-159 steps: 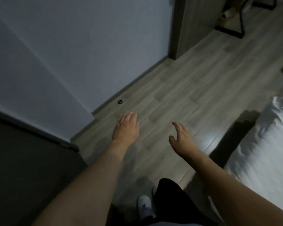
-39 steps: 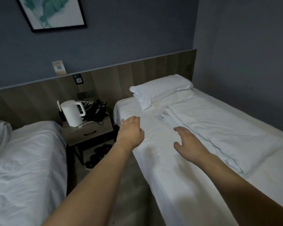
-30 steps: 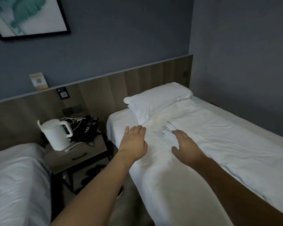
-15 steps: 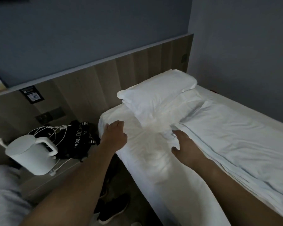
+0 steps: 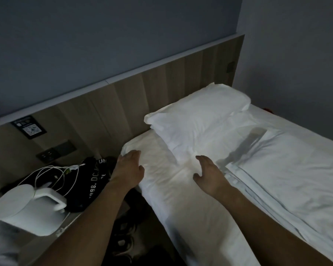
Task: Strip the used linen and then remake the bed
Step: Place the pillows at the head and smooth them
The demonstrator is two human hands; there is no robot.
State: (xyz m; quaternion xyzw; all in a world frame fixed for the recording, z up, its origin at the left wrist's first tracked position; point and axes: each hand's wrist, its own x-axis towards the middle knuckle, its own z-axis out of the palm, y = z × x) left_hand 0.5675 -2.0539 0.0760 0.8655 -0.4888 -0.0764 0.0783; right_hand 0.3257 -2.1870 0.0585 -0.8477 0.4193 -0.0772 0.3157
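1. Left hand (image 5: pixel 128 170) fingers (image 5: pixel 132 154) are lying loosely together, slightly bent, gripping nothing, reaching over the near corner of the white bed sheet (image 5: pixel 186 204); contact with the cloth cannot be told.
2. Right hand (image 5: pixel 210 174) fingers (image 5: pixel 202 160) are lying relaxed, thumb spread toward 9 o'clock, holding nothing, hovering at or on the sheet just short of the pillow.
3. Pillow (image 5: pixel 198 116) is lying at the head of the bed, at 12 o'clock from the right hand, against the wooden headboard (image 5: pixel 161 89).
4. Folded white duvet (image 5: pixel 288 177) is lying at 3 o'clock from the right hand, just beside it.
5. At 9 o'clock from the left hand, the nightstand tabletop is carrying a white kettle (image 5: pixel 25 208), a black garment (image 5: pixel 92 181) and white cables (image 5: pixel 52 173).
6. Shoes (image 5: pixel 123 240) are sitting on the floor between the forearms.
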